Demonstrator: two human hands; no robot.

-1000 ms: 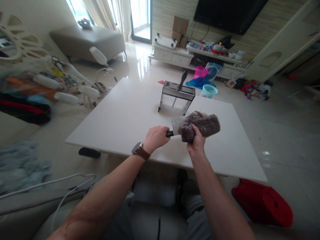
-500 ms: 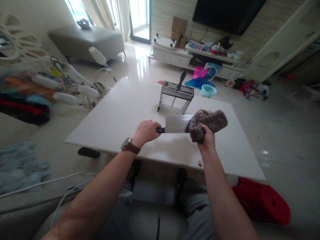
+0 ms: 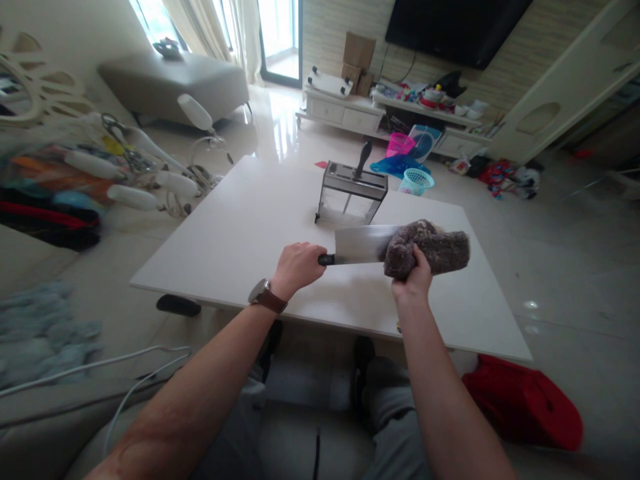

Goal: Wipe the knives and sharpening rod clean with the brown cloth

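Note:
My left hand (image 3: 299,268) is closed around the black handle of a cleaver (image 3: 363,245), with the broad blade pointing right above the white table (image 3: 215,247). In my right hand (image 3: 416,277) is a bunched grey-brown fluffy cloth (image 3: 440,252), pressed against the blade and covering its far end. My thumb lies on top of the cloth; the other fingers are mostly hidden beneath it. Just beyond the blade stands a knife block (image 3: 353,193) with clear sides, a dark frame and one black-handled knife (image 3: 364,160) in its top slot.
A small yellow item near the table's front edge is mostly behind my right forearm. Past the far edge stand a light-blue basket (image 3: 417,180) and a pink basket (image 3: 400,143). A red object (image 3: 525,403) lies at the right; a lamp (image 3: 175,180) stands at the left.
Both hands have shifted slightly right with the cleaver and cloth. The cloth now reaches farther right, and the blade tilts up a little toward its far end.

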